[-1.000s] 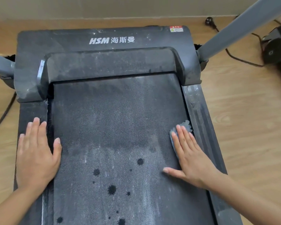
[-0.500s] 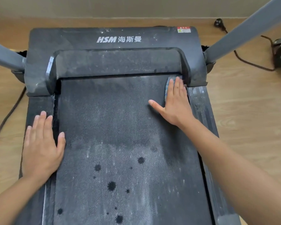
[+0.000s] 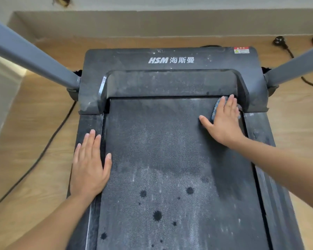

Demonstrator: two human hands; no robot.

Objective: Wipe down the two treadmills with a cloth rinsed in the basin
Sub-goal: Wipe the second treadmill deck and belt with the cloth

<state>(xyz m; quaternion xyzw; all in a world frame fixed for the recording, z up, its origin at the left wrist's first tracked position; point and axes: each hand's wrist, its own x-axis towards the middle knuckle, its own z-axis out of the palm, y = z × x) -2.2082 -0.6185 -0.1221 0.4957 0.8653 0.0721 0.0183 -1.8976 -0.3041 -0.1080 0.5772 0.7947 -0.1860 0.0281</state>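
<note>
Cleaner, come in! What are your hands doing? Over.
Right hand flat on cloth, far right corner of belt. Left hand flat on left rail. Nothing blocking.

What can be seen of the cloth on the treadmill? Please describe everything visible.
The cloth looks blue-grey and fuzzy. The right hand presses flat on it with straight fingers and hides most of it; only its edges show beside the fingers. It lies on the dusty belt at the far right corner, next to the motor cover.
</note>
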